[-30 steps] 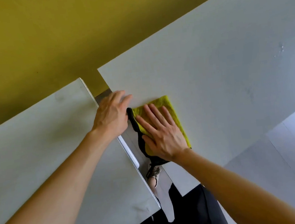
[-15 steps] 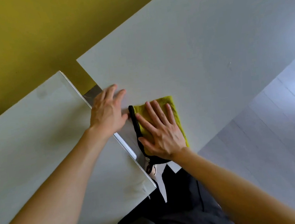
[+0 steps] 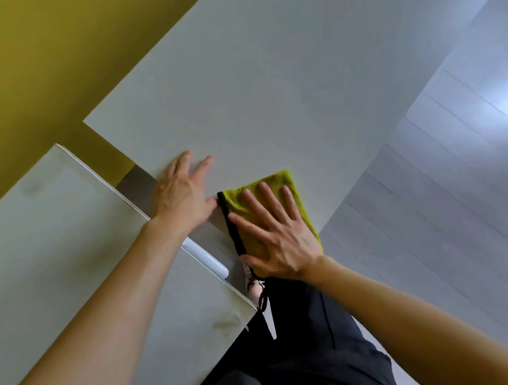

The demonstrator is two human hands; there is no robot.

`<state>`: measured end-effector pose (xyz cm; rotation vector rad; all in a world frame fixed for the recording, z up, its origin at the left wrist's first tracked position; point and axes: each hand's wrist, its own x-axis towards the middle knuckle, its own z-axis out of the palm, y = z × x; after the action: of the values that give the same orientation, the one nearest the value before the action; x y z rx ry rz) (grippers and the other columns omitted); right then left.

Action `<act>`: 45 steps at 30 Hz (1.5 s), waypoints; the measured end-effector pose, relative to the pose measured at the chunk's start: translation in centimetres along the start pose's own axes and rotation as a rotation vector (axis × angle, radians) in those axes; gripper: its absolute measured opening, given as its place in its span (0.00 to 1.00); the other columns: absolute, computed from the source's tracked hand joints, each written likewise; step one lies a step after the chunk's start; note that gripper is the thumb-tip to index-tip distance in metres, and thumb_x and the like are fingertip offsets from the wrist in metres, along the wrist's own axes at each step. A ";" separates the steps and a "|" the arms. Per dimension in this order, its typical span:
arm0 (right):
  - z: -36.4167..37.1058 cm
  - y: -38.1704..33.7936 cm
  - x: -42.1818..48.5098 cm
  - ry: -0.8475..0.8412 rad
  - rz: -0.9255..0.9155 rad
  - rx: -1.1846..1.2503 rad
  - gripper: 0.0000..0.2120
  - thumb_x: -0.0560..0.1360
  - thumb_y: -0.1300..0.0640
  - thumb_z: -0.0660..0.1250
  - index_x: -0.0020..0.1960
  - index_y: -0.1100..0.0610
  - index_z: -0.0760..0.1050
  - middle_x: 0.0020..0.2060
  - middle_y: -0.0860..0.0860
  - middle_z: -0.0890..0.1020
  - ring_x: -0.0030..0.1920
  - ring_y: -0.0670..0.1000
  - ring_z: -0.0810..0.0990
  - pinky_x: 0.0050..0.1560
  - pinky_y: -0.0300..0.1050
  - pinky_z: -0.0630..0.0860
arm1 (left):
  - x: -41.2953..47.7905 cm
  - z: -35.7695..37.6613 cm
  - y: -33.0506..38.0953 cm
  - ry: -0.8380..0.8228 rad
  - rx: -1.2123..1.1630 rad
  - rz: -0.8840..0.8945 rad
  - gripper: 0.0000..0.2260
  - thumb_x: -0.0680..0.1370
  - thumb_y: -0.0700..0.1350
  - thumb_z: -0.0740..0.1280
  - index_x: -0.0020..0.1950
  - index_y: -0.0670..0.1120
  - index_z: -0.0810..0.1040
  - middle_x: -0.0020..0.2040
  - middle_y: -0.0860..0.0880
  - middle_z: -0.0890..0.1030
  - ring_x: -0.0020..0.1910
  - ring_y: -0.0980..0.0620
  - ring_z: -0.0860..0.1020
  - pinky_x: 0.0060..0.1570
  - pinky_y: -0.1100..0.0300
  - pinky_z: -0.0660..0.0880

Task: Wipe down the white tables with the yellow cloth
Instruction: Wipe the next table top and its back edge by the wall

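Observation:
A yellow cloth (image 3: 277,183) with a black hem lies folded on the near corner of the large white table (image 3: 265,80). My right hand (image 3: 278,237) presses flat on the cloth, fingers straight and spread. My left hand (image 3: 183,194) rests flat on the same table's near left edge, just left of the cloth, fingers straight. A second white table (image 3: 48,263) stands to the left, under my left forearm, with a narrow gap between the two tables.
A yellow wall (image 3: 41,58) runs behind both tables. Pale plank floor (image 3: 437,203) lies to the right. A white rounded bar (image 3: 206,261) shows in the gap. My dark trousers (image 3: 295,346) and a shoe sit below the table corner.
My right hand has slid the cloth toward me and rightward to the table's near corner. My left hand stayed pressed on the table's left edge. The view shifted.

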<state>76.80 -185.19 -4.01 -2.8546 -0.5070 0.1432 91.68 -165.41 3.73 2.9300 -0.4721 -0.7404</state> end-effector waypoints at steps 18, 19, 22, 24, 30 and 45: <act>-1.6 8.4 0.2 0.085 0.148 0.008 0.38 0.81 0.38 0.63 0.88 0.44 0.58 0.88 0.53 0.54 0.88 0.59 0.48 0.84 0.71 0.51 | 0.7 -1.4 2.8 -0.147 0.173 -0.113 0.48 0.72 0.59 0.83 0.84 0.54 0.58 0.84 0.40 0.56 0.84 0.39 0.58 0.75 0.46 0.70; -2.4 11.7 0.9 0.098 0.244 -0.010 0.38 0.81 0.38 0.61 0.88 0.44 0.55 0.88 0.53 0.53 0.88 0.58 0.47 0.84 0.71 0.50 | 1.0 -1.8 3.1 -0.161 0.199 -0.113 0.46 0.71 0.60 0.82 0.82 0.54 0.60 0.81 0.41 0.60 0.82 0.39 0.62 0.72 0.47 0.73; -5.6 21.1 4.2 0.127 0.631 0.001 0.39 0.79 0.36 0.56 0.88 0.40 0.50 0.89 0.53 0.48 0.88 0.57 0.43 0.85 0.68 0.44 | 1.9 -3.2 4.2 -0.198 0.249 -0.122 0.42 0.71 0.64 0.81 0.78 0.54 0.64 0.73 0.43 0.68 0.74 0.41 0.71 0.63 0.46 0.77; -6.5 23.3 5.8 0.139 0.731 -0.006 0.39 0.79 0.36 0.57 0.88 0.40 0.51 0.89 0.51 0.48 0.88 0.56 0.43 0.86 0.68 0.44 | 3.0 -4.4 5.1 -0.177 0.282 -0.112 0.42 0.71 0.67 0.79 0.78 0.53 0.66 0.71 0.44 0.70 0.72 0.41 0.73 0.63 0.45 0.77; -3.4 11.6 3.3 0.045 0.133 -0.024 0.35 0.84 0.40 0.62 0.88 0.44 0.56 0.89 0.51 0.50 0.88 0.59 0.44 0.84 0.73 0.47 | 9.9 -6.9 9.0 -0.134 0.116 -0.144 0.62 0.62 0.69 0.85 0.85 0.52 0.53 0.82 0.40 0.57 0.83 0.37 0.59 0.72 0.34 0.71; -9.0 29.9 15.5 0.071 0.144 -0.024 0.38 0.83 0.41 0.62 0.89 0.48 0.54 0.88 0.55 0.51 0.88 0.60 0.44 0.86 0.67 0.46 | 11.7 -3.9 9.4 -0.139 0.087 -0.235 0.78 0.55 0.75 0.82 0.86 0.59 0.29 0.86 0.50 0.28 0.87 0.46 0.33 0.82 0.32 0.58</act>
<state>102.27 -208.99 -3.66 -2.9065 -0.2912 0.0601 100.70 -178.00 3.40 3.0631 -0.1733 -0.9785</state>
